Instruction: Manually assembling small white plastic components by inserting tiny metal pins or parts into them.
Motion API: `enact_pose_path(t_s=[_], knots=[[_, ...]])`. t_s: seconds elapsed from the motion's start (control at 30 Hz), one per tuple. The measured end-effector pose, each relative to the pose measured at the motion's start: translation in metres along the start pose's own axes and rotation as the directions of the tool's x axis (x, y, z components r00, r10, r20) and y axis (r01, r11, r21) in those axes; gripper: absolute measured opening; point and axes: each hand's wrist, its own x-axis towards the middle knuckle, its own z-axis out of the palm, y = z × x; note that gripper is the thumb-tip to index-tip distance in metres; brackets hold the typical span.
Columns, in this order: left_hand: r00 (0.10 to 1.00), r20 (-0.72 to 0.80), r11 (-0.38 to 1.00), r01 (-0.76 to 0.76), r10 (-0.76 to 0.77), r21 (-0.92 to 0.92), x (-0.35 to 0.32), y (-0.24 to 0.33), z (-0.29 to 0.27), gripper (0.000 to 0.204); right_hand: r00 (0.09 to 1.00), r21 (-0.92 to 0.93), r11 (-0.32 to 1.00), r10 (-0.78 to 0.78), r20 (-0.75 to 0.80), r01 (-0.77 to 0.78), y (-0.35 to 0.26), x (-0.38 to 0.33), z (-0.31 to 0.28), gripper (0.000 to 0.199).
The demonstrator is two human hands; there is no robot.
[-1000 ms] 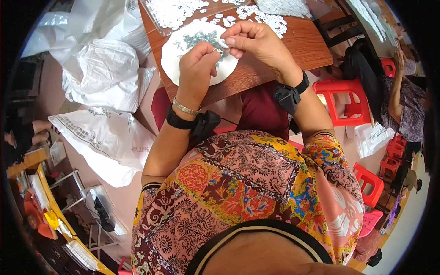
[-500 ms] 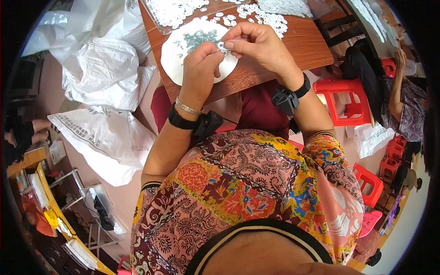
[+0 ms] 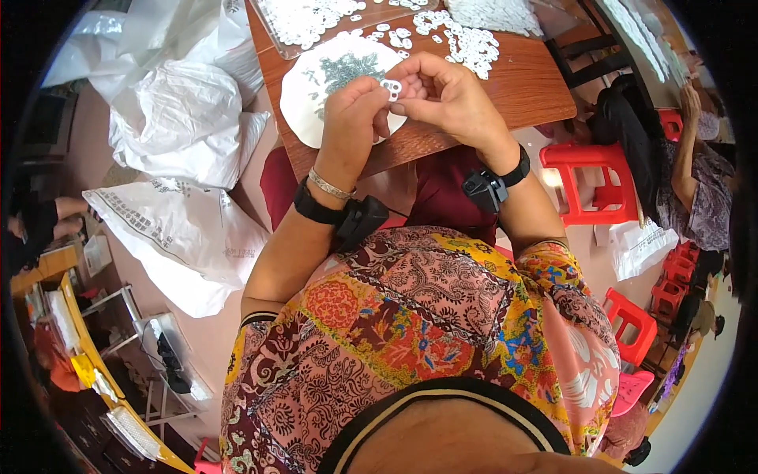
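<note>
Over the near edge of a round white plate (image 3: 296,110), my left hand (image 3: 351,114) pinches a small white plastic piece with two holes (image 3: 391,88) between thumb and forefinger. My right hand (image 3: 454,99) is curled close against the piece's other side, its thumb tip just below it. Whether those right fingers grip something tiny is hidden. A heap of small grey-green metal parts (image 3: 351,69) lies on the plate beyond my left hand.
The brown wooden table (image 3: 529,83) holds loose white pieces (image 3: 474,47), a clear tray (image 3: 288,51) full of them and a filled bag (image 3: 497,14). White sacks (image 3: 178,118) stand at left. A red stool (image 3: 588,182) and a seated person (image 3: 699,182) are at right.
The white piece now shows its two-holed face between my hands. My right hand has moved slightly down, its fingers more curled and its forefinger lifted off the piece.
</note>
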Motion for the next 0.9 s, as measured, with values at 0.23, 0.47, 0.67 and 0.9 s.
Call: enact_pose_path(t_s=[0.23,0.47,0.67,0.9], knots=[[0.999,-0.036,0.999,-0.035,0.033,-0.033,-0.001,-0.007,0.008,0.02,1.0,-0.195,0.981,-0.004,-0.023,-0.001,-0.005,-0.003,0.002,0.026],[0.997,-0.072,1.0,-0.016,0.015,-0.015,-0.001,-0.008,0.007,0.021,0.977,-0.527,0.834,-0.212,-0.035,0.162,-0.013,-0.004,0.008,0.023],[0.995,-0.086,0.998,-0.055,0.056,0.017,-0.002,-0.014,0.007,0.022,0.975,-0.59,0.791,-0.22,-0.021,0.166,-0.012,-0.007,0.008,0.021],[0.985,-0.137,0.994,-0.106,0.108,0.026,-0.012,-0.014,0.01,0.024,0.966,-0.525,0.824,-0.259,-0.016,0.212,-0.016,-0.011,0.014,0.019]])
